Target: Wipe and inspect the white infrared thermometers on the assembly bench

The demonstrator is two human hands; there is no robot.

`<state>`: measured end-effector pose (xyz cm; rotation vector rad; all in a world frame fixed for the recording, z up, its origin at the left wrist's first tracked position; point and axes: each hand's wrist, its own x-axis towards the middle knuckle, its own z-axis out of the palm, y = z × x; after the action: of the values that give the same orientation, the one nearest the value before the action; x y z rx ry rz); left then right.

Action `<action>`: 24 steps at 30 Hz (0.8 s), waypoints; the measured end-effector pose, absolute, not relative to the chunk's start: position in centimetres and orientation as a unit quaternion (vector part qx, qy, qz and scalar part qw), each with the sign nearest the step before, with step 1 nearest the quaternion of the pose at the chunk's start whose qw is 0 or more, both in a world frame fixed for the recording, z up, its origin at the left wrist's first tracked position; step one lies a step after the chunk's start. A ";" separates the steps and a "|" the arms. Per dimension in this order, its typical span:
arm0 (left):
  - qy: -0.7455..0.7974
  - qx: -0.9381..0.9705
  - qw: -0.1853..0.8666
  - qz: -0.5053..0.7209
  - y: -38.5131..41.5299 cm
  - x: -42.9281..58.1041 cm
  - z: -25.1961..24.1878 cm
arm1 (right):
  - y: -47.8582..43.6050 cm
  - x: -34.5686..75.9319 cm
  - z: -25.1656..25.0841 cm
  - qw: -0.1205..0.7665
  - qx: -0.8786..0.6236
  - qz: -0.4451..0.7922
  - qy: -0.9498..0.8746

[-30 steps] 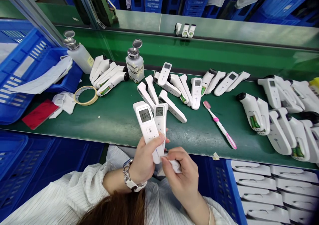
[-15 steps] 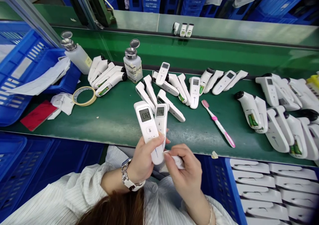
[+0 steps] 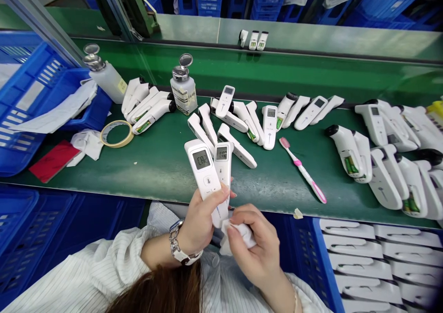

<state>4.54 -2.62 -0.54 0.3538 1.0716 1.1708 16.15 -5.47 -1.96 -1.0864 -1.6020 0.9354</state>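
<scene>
My left hand (image 3: 199,218) is closed around two white infrared thermometers, held side by side above the bench's front edge. The nearer thermometer (image 3: 204,170) has a lit grey display and a button below it; the other thermometer (image 3: 223,165) is partly behind it. My right hand (image 3: 256,239) pinches a crumpled white cloth (image 3: 242,233) at the lower end of the nearer thermometer. Part of the cloth hides inside the fingers. Beyond my hands several more thermometers (image 3: 238,149) lie on the green bench (image 3: 155,170).
A pink-and-white toothbrush (image 3: 302,170) lies right of centre. Pump bottles (image 3: 184,91), a tape roll (image 3: 116,134) and a red booklet (image 3: 53,160) are to the left. More thermometers (image 3: 384,179) crowd the right. A blue crate (image 3: 327,267) holds white housings at lower right.
My right hand has shifted slightly down, and more of the cloth shows, now over the nearer thermometer's lower tip. My left hand still grips both thermometers, almost unmoved.
</scene>
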 end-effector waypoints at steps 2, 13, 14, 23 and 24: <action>0.477 0.157 0.689 0.523 -2.7 4.5 -0.6 | -5.4 15.9 -2.0 0.472 -0.454 0.368 -0.660; 0.485 0.154 0.688 0.516 -2.6 4.6 -0.6 | -5.1 15.9 -2.1 0.462 -0.461 0.335 -0.679; 0.486 0.154 0.690 0.514 -2.6 4.6 -0.6 | -5.1 15.9 -2.1 0.460 -0.458 0.338 -0.682; 0.488 0.154 0.688 0.514 -2.4 4.7 -0.5 | -4.9 15.9 -2.2 0.458 -0.447 0.342 -0.689; 0.488 0.154 0.688 0.514 -2.4 4.7 -0.5 | -4.9 15.9 -2.2 0.460 -0.449 0.340 -0.687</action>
<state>4.65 -2.37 -0.54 0.3437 1.0930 1.1508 15.92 -4.92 -2.23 -1.1059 -1.6905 0.8370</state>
